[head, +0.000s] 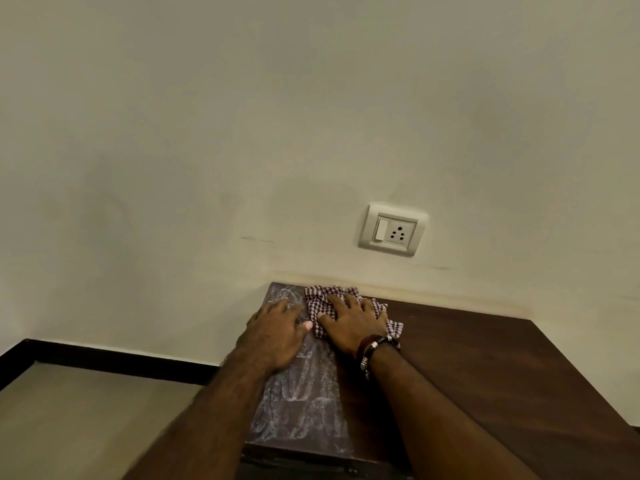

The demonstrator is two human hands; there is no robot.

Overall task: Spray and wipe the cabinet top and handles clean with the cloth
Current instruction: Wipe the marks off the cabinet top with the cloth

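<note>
Right hand [349,323] presses cloth [320,299] near cabinet top [485,358] back edge.

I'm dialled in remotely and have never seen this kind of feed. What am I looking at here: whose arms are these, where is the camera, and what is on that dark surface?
There is no machine here. A person wears one wide-angle camera on the head, so you look forward and down along their own two arms.

The dark wood surface is the cabinet top, set against a pale wall with a switch and socket plate.

The right hand, with bracelets at the wrist, presses flat on a checked cloth near the back left corner. The left hand rests flat on the wood beside it and holds nothing.

The whitish streaks on the left part of the top look like smeared spray or dust, not yet wiped away. No spray bottle is in view.
</note>
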